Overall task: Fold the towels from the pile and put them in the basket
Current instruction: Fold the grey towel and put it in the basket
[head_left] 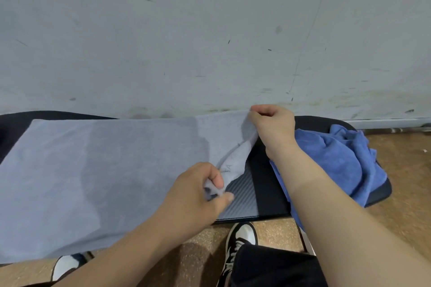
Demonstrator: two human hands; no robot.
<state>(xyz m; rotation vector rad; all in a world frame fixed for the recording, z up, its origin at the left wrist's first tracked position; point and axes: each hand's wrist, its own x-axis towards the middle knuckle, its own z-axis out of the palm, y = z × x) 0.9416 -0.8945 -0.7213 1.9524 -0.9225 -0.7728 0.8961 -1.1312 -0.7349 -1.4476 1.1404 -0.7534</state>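
Grey towel (105,170) is spread flat across the black table (263,182). Your left hand (198,189) pinches its near right corner between thumb and curled fingers. Your right hand (272,128) grips the far right corner, raised slightly by the wall. The crumpled blue towel (338,158) sits on the table's right end, beside your right forearm.
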